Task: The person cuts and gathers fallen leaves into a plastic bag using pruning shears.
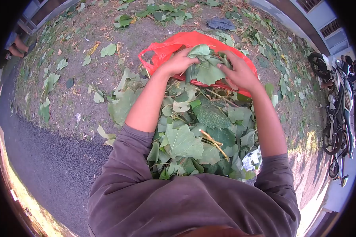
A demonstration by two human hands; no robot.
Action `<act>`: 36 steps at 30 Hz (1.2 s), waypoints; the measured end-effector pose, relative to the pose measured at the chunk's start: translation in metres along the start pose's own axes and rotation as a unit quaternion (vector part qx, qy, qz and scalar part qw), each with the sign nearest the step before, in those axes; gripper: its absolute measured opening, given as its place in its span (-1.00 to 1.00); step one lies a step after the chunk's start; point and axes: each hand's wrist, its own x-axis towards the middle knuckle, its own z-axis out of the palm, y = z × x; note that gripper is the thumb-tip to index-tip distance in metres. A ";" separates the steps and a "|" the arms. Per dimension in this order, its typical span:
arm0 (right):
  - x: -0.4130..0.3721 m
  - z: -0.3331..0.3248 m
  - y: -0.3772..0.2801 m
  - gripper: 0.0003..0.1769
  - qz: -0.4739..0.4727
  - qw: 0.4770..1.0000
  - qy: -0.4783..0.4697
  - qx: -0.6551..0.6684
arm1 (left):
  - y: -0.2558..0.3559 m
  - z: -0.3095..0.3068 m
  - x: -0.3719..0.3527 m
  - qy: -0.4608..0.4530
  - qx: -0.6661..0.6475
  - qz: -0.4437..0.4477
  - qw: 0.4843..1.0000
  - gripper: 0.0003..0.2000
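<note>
A bunch of green leaves (208,71) is held between my two hands, over the mouth of a red plastic bag (178,40). My left hand (180,63) closes on the bunch from the left. From the right, my right hand (238,71) grips the same leaves, its thumb pressed against them. The bag lies spread on the ground, with one handle loop at its left. A heap of large leaves (184,142) fills the space between my forearms and my body. Cut brown stems (214,143) lie on top of it. The bag's inside is mostly hidden.
Loose leaves (108,50) are scattered over the bare soil. A dark crumpled cloth or bag (220,23) lies beyond the red bag. Asphalt (63,158) borders the soil at left. Motorcycles (338,106) stand at right. A person's leg (17,47) shows at far left.
</note>
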 end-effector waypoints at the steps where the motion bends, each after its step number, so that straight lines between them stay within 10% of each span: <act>1: -0.002 0.006 0.001 -0.26 0.002 1.000 0.003 -0.003 | 0.002 0.003 0.000 0.013 -0.028 -0.012 0.999 -0.46; 7: -0.002 0.058 -0.009 -0.39 0.088 0.996 0.020 -0.020 | -0.015 0.013 0.009 0.018 -0.033 0.062 0.997 -0.50; 15: 0.026 0.086 -0.019 -0.29 -0.037 0.968 0.222 0.108 | -0.020 0.028 0.005 0.019 -0.241 0.040 0.970 -0.54; 22: -0.031 0.015 -0.039 0.19 0.156 0.981 0.036 -0.110 | -0.036 0.029 0.018 0.043 0.017 0.141 0.989 -0.43; 27: -0.156 -0.062 -0.024 -0.31 0.100 0.963 0.234 -0.091 | -0.017 0.004 0.013 0.149 0.173 0.152 0.962 -0.51; 30: -0.273 -0.073 0.031 -0.44 0.293 0.868 0.398 -0.051 | -0.024 -0.003 0.020 0.127 0.227 0.150 0.954 -0.56; 34: -0.468 0.010 0.109 -0.09 0.623 0.757 0.184 -0.073 | -0.023 0.006 0.025 0.084 0.261 0.133 0.952 -0.53; 36: -0.535 0.091 0.102 0.45 0.716 0.696 0.047 -0.026 | -0.003 0.024 0.015 0.079 0.229 0.102 0.965 -0.48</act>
